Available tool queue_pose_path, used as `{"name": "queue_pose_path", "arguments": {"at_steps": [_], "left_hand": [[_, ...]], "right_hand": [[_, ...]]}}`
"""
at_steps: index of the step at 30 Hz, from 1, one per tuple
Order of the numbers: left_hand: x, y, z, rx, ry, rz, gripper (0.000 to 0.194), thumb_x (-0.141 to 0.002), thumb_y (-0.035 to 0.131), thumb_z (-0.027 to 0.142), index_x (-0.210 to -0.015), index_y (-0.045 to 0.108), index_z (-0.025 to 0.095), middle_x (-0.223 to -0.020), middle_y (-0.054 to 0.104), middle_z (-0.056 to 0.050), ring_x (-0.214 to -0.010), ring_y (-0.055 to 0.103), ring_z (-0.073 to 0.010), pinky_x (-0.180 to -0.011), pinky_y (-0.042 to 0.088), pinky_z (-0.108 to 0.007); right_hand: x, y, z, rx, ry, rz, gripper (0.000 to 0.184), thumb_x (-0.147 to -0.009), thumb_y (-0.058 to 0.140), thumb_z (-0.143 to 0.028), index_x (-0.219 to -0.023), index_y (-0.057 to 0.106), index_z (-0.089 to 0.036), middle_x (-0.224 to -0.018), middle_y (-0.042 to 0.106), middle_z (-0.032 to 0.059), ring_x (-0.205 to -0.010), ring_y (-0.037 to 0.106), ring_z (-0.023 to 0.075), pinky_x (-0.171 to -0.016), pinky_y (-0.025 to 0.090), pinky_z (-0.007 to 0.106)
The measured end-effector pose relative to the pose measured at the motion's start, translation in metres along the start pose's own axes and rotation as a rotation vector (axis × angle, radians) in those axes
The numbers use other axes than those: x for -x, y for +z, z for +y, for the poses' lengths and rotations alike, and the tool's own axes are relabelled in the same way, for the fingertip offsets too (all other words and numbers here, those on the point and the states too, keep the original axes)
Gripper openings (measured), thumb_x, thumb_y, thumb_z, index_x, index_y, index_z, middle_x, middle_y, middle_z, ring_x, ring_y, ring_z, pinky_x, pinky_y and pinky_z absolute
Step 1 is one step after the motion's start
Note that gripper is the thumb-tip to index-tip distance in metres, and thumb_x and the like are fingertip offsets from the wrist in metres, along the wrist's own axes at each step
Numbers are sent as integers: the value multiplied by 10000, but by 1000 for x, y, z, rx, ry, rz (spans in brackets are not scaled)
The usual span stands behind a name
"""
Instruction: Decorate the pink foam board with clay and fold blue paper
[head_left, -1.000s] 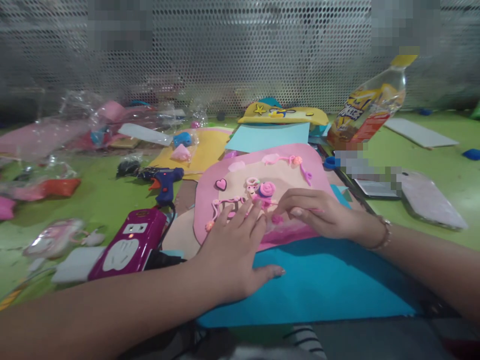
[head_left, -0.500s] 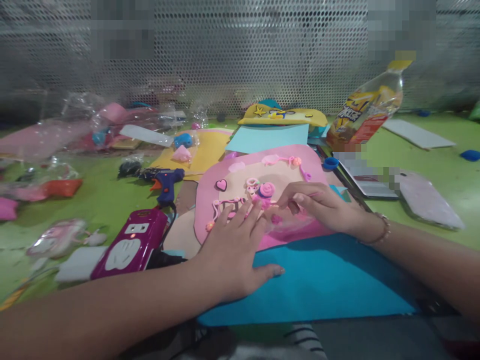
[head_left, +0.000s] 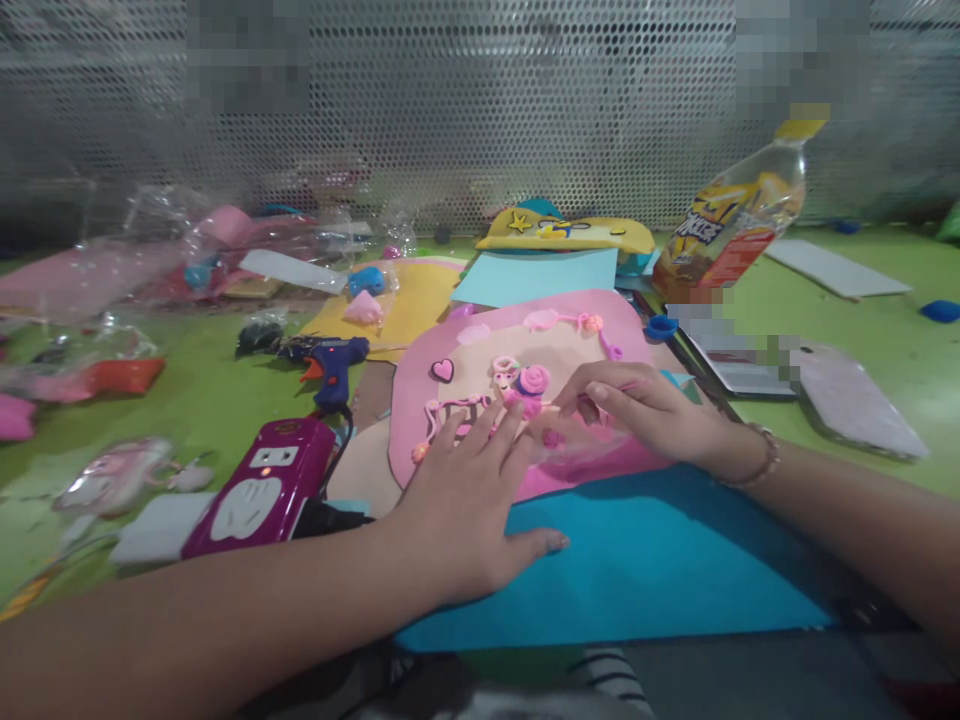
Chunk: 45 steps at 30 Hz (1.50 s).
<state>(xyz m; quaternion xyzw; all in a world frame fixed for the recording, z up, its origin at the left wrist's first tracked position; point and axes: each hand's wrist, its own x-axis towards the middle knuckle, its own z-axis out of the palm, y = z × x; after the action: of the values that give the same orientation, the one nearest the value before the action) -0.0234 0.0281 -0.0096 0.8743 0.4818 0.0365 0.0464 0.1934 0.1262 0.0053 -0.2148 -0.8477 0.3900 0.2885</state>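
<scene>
A pink sheet (head_left: 412,350) with a beige middle lies before me, decorated with a pink snail (head_left: 534,380), a pink heart (head_left: 442,370) and pink trim with small flowers. My left hand (head_left: 465,500) lies flat on its lower left part, fingers spread, fingertips just below the snail. Part of the raised lettering is hidden under those fingers. My right hand (head_left: 637,410) is closed in a pinch to the right of the snail. It seems to hold a thin pink stick (head_left: 636,384), whose tip is near the snail's base; the fingers cover most of it.
A blue sheet (head_left: 660,560) lies under the pink one at the front. To the left are a glue gun (head_left: 334,370) and a magenta power strip (head_left: 262,485). A bottle (head_left: 739,215), a blue cap (head_left: 661,327) and a phone case (head_left: 859,400) are at right.
My right hand has shifted very slightly at the fingers. My left hand and the pink sheet stay in place.
</scene>
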Motion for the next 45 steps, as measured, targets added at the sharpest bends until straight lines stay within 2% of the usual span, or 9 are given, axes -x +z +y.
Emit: {"name": "queue_pose_path", "arguments": {"at_steps": [11, 21, 26, 31, 37, 41, 45], "left_hand": [[-1, -1, 0, -14, 2, 13, 868, -842, 188, 740, -1461, 252, 135, -1515, 196, -124, -1410, 104, -319, -1087, 90, -589], [0, 0, 0, -21, 3, 5, 875, -835, 184, 750, -1449, 286, 135, -1515, 206, -124, -1406, 116, -322, -1091, 74, -575], [0, 1, 1, -33, 10, 17, 866, -842, 169, 742, -1449, 284, 136, -1509, 234, -127, -1410, 99, -312, -1093, 59, -569], [-1, 0, 1, -37, -7, -9, 871, -838, 146, 748, -1463, 250, 151, -1521, 203, -119, -1410, 86, -323, -1087, 74, -583], [-1, -1, 0, -22, -11, -2, 866, -836, 156, 750, -1475, 210, 167, -1526, 180, -115, -1408, 99, -331, -1083, 88, -590], [0, -1, 0, -28, -10, -16, 871, -836, 144, 750, -1471, 223, 159, -1530, 160, -115, -1411, 83, -330, -1086, 86, -587], [0, -1, 0, -27, -7, -3, 869, -836, 152, 750, -1473, 219, 162, -1528, 173, -116, -1410, 89, -329, -1085, 87, -584]], "right_hand": [[-2, 4, 2, -26, 117, 79, 387, -965, 386, -397, -864, 638, -121, -697, 594, 47, -597, 534, 101, -548, 427, 221], [-1, 7, 1, -86, 70, 89, 362, -966, 392, -383, -898, 646, -135, -743, 604, 52, -618, 545, 102, -574, 439, 230], [-4, 7, 4, -104, 131, 105, 400, -951, 403, -439, -877, 651, -134, -707, 594, 44, -622, 544, 108, -568, 430, 230], [-6, 6, 5, -229, 204, 116, 405, -921, 449, -479, -841, 658, -141, -669, 581, 24, -596, 529, 104, -564, 424, 229], [-6, 5, 13, -432, 228, 180, 356, -899, 502, -459, -869, 669, -145, -790, 634, 56, -608, 516, 110, -562, 414, 240], [-5, 6, 16, -448, 251, 140, 338, -908, 504, -427, -880, 681, -141, -753, 621, 46, -612, 523, 106, -563, 408, 232], [-6, 6, 13, -481, 240, 158, 338, -890, 530, -441, -863, 680, -139, -761, 629, 49, -598, 519, 101, -550, 409, 230]]}}
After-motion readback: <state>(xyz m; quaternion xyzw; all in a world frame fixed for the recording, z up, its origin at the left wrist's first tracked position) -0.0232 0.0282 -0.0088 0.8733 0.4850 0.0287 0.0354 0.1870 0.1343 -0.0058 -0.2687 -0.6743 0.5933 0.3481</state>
